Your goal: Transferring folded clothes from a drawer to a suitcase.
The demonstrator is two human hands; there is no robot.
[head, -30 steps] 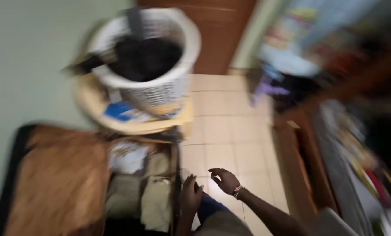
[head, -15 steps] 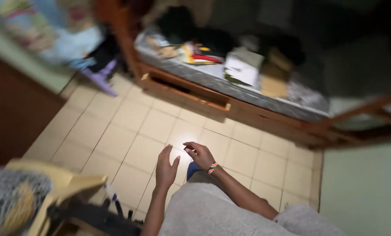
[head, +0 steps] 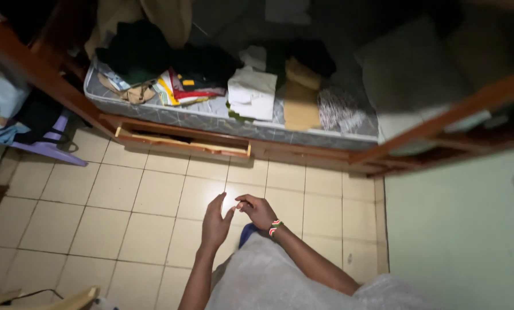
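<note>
Your view has swung right since a second ago: the white laundry basket and the brown board that filled the left of the frame are gone, and the bed that sat tilted across the upper right half a second back now lies level across the top of the frame, so you are facing it squarely. Your hands have kept their place at lower centre through the turn. Your left hand (head: 215, 223) is open, fingers together and raised, palm turned toward the right; your right hand (head: 258, 210), with a red, white and green beaded wristband (head: 275, 228), curls loosely with thumb and fingertips close, and whether it pinches anything is too small to tell. The two hands sit just beside each other over the pale tiled floor (head: 113, 218), holding nothing you can make out, above the grey cloth (head: 268, 281) over your lap. Nearest things ahead lie on the patterned grey mattress (head: 211, 112): a folded white cloth (head: 251, 92) at upper centre, a folded tan cloth (head: 301, 103) just to its right, and a flat red, yellow and white printed packet (head: 174, 92) to its left beside dark clothes (head: 142, 54). An open wooden drawer (head: 182, 142) juts from the bed frame below. A purple plastic stool (head: 53, 146) stands at the left edge
</note>
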